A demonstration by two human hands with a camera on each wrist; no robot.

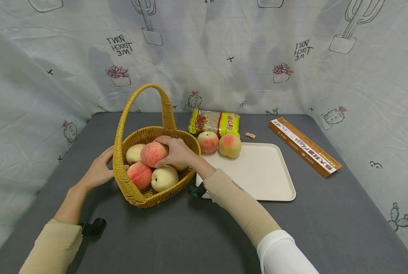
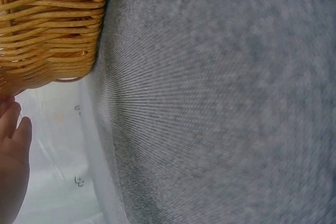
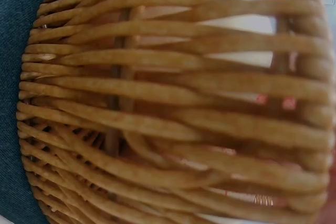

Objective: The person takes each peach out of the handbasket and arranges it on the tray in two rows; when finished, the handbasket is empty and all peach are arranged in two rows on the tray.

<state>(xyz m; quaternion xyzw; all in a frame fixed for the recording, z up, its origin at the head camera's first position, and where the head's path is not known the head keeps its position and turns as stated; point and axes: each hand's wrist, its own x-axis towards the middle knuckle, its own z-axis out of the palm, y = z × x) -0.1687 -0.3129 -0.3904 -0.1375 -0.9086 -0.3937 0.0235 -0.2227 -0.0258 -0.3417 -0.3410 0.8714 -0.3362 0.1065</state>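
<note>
A woven wicker basket (image 1: 169, 195) with a tall arched handle stands on the left of the table, holding several peaches. Inside it, my right hand (image 1: 180, 153) grips a red-speckled peach (image 1: 154, 153), thumb and fingers round its right side. Around that one lie a reddish peach (image 1: 140, 175), a pale peach (image 1: 164, 178) and another pale peach (image 1: 134, 154); others are partly hidden by the hand. My left hand (image 1: 99, 171) holds the basket's left side, its thumb showing past the handle. In the right wrist view, the basket's weave (image 3: 157, 87) fills most of the picture.
Right of the basket lies a cream tray (image 1: 262, 173), with a red peach (image 1: 208, 142) and a yellow-pink peach (image 1: 230, 145) at its back left corner. Behind stands a yellow pasta bag (image 1: 210, 121). A small orange packet (image 1: 250, 135) and a long brown pasta box (image 1: 304, 146) lie farther right.
</note>
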